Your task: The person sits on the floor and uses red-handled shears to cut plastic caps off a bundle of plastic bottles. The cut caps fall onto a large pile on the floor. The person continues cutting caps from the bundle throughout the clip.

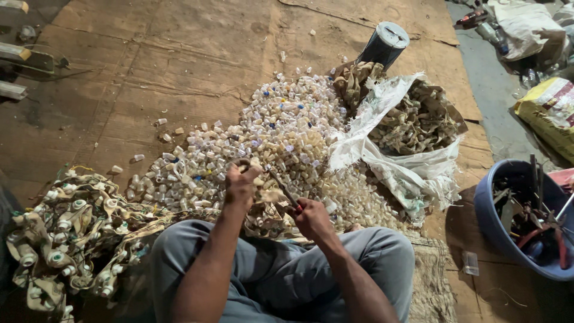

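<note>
L hand: fingers curled, pinching small pale plastic fitting w/ cloth strip, just above lap, at 6 o'clock edge of big heap of small white plastic caps. Keep grip firm, fingers off tool path.
Slim dark metal hand tool w/ red handle: long axis runs 10-to-4 o'clock, tip points 10 toward fitting. Work along axis, no sideways levering.
R hand: fingers closed round handle, at 4 o'clock of L hand.
</note>
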